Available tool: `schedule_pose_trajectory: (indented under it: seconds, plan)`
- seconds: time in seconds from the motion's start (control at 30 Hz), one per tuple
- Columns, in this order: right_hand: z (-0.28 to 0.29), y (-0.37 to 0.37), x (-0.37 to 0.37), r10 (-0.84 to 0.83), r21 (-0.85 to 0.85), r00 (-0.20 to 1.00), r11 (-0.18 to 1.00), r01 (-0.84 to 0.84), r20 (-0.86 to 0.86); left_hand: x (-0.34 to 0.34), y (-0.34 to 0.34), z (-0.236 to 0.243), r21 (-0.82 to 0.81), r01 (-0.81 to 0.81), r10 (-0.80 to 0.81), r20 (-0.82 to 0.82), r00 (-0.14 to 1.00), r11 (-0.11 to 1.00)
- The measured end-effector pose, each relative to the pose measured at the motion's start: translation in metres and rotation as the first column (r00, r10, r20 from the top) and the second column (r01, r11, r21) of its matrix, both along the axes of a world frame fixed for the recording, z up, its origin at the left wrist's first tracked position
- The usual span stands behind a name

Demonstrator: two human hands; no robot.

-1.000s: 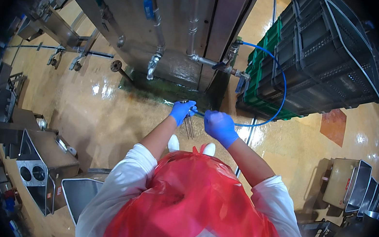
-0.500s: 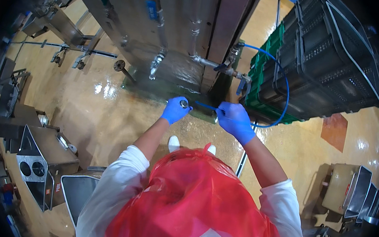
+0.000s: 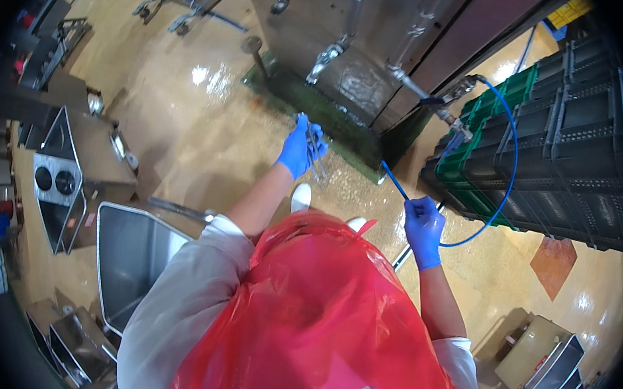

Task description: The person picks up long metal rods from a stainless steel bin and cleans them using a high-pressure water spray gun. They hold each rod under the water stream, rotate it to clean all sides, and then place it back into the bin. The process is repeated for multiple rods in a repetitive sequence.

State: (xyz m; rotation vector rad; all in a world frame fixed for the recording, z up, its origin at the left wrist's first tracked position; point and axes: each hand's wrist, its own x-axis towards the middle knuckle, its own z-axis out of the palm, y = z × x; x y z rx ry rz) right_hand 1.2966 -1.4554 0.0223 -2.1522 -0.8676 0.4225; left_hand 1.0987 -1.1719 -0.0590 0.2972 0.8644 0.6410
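Over the wet floor (image 3: 153, 122), my left fingers (image 3: 320, 147) gripped thin metal pieces (image 3: 320, 167), right fingers (image 3: 418, 207) the blue hose (image 3: 514, 164); loose grip could've let its end whip.

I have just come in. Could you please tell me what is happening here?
Someone in a red apron has something in each gloved hand. The left hand holds thin metal pieces above the wet-looking floor. The right hand grips a blue hose near its free end, which is apart from the metal pieces. The hose loops in front of the stacked crates on the right. I cannot tell whether water is coming out.
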Motion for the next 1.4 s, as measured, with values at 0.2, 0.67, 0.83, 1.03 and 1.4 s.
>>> schedule_pose_trajectory:
  seconds: [0.2, 0.67, 0.83, 1.03, 1.4]
  plan:
    - [0.064, 0.019, -0.077, 0.237, 0.077, 0.933, 0.971, -0.225, -0.269, -0.012, 0.003, 0.019, 0.203, -0.202, 0.256, -0.293, 0.921, 0.958]
    - [0.064, 0.06, -0.098, 0.324, 0.255, 0.89, 0.935, -0.248, -0.322, -0.037, 0.028, 0.048, 0.207, -0.415, 0.461, -0.294, 0.837, 0.886]
    - [0.058, 0.065, -0.101, 0.342, 0.313, 0.853, 0.923, -0.226, -0.393, -0.038, 0.025, 0.055, 0.233, -0.38, 0.436, -0.283, 0.854, 0.895]
    - [0.049, 0.085, -0.103, 0.34, 0.274, 0.895, 0.925, -0.262, -0.29, -0.031, 0.013, 0.051, 0.271, -0.32, 0.396, -0.3, 0.868, 0.908]
    - [0.019, 0.11, -0.098, 0.369, 0.099, 0.917, 0.929, -0.357, -0.151, -0.018, -0.011, 0.031, 0.223, -0.31, 0.374, -0.361, 0.855, 0.924]
